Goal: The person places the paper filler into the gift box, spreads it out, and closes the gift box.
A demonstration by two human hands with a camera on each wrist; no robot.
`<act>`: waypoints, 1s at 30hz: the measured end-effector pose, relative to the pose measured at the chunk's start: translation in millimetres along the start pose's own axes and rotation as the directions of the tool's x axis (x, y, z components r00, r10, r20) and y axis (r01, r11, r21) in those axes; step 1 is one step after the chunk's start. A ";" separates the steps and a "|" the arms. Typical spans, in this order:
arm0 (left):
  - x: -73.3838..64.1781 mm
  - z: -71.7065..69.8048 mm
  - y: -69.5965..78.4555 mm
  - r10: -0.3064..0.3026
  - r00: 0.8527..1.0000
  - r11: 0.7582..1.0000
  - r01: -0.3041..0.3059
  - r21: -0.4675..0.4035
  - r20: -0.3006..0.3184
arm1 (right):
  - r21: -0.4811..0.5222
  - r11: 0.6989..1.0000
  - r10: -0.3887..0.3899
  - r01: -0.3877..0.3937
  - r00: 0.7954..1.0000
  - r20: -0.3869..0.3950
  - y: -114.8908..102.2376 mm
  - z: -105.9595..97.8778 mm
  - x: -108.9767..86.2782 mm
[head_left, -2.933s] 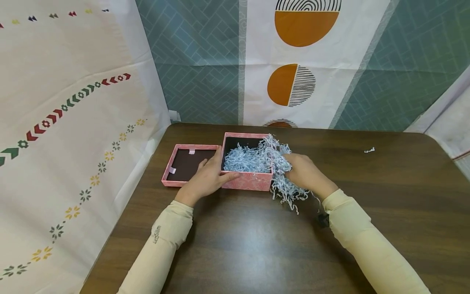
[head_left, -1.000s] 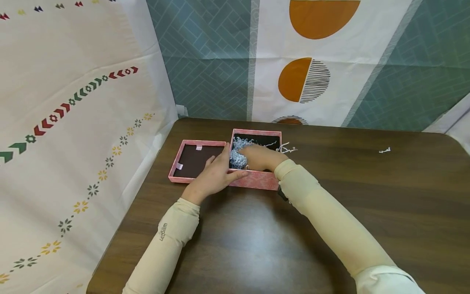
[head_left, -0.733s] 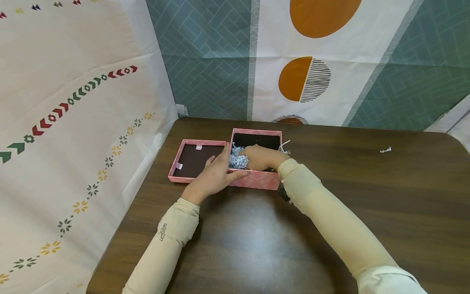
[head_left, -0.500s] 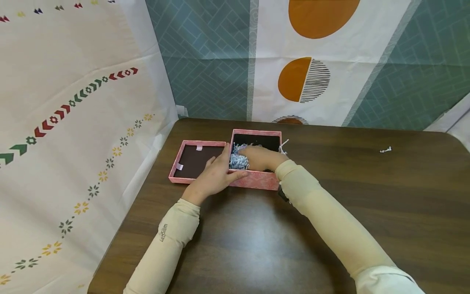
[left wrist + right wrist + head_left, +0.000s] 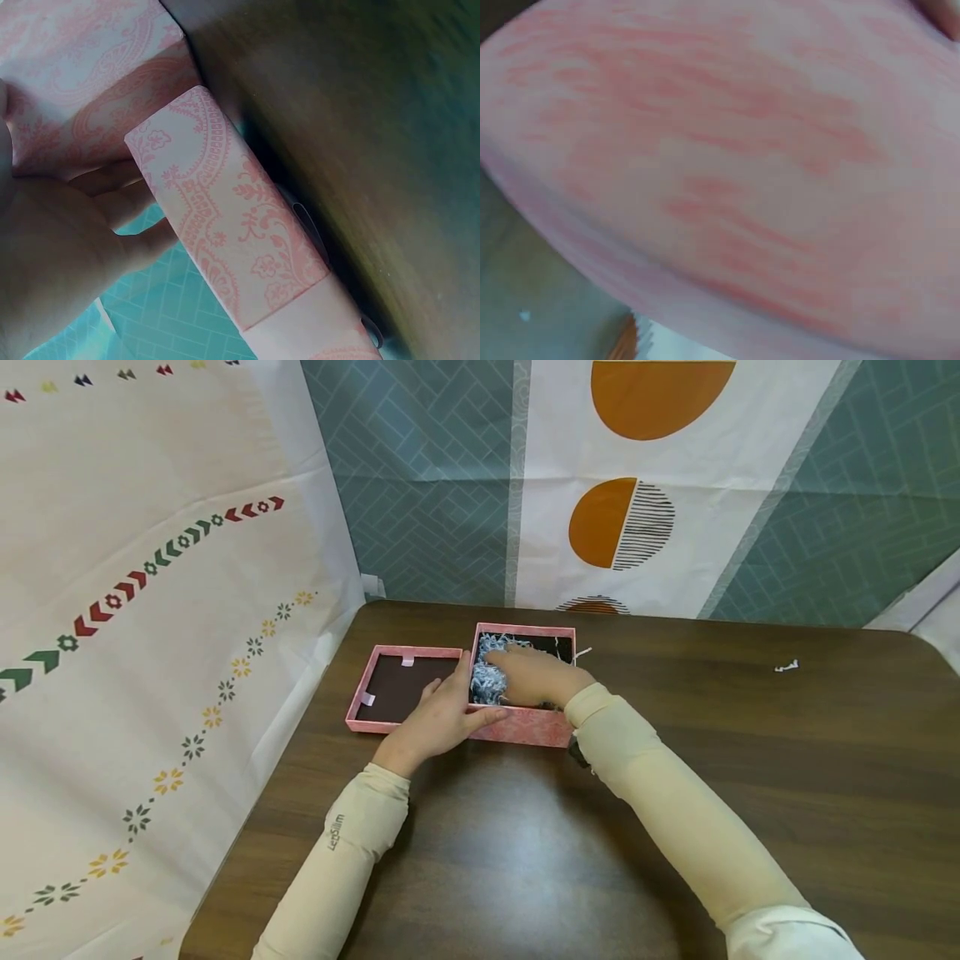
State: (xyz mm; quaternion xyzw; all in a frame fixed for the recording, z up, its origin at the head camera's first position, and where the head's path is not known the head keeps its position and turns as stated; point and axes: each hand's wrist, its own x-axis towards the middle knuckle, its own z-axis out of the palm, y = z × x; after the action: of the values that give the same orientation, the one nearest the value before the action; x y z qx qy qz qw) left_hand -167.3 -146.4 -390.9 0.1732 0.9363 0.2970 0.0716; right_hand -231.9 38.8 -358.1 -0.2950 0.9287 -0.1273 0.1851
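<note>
My left hand (image 5: 433, 722) lies at the near left corner of the pink box (image 5: 525, 727), thumb along its front rim and straight fingers at its left side. The left wrist view shows the fingers between the box (image 5: 90, 82) and the patterned lid (image 5: 232, 210). My right hand (image 5: 528, 677) reaches down inside the box, against light-blue shredded paper (image 5: 489, 683) bunched at the left end. Its fingertips are hidden in the paper, so I cannot tell how they lie. The box's pink front wall (image 5: 705, 165) fills the right wrist view, blurred.
The box lid (image 5: 362, 693) lies inside-up left of the box, two pale tabs on its dark lining. A white paper scrap (image 5: 786, 666) lies at the right on the brown table (image 5: 487, 860). A few paper strands (image 5: 582, 653) hang over the box's right rim.
My right hand has come from outside the right rim into the box, bringing the shredded paper leftward. In the last half second the paper has spread farther back. The left hand stays at the corner.
</note>
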 end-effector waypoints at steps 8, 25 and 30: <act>2.4 -0.4 4.3 0.007 1.000 1.000 -0.008 0.023 0.012 | 0.127 0.989 -0.078 0.080 0.997 -0.014 1.2 -35.3 -30.2; 2.5 -1.1 7.4 -0.047 0.999 0.998 0.046 0.038 0.025 | 0.199 0.979 0.082 -0.037 0.972 -0.220 17.6 -45.0 -74.4; -0.8 -0.5 4.2 -0.040 0.999 0.999 0.039 0.031 0.014 | 0.025 0.998 0.067 -0.063 0.974 -0.217 2.6 -30.7 -63.0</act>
State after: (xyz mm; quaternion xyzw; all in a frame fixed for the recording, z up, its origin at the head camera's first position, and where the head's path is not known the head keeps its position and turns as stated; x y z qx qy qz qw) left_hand -165.5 -143.8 -388.0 0.1580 0.9434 0.2800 0.0815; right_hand -198.4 82.3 -314.5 -0.2469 0.9514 -0.1610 0.0891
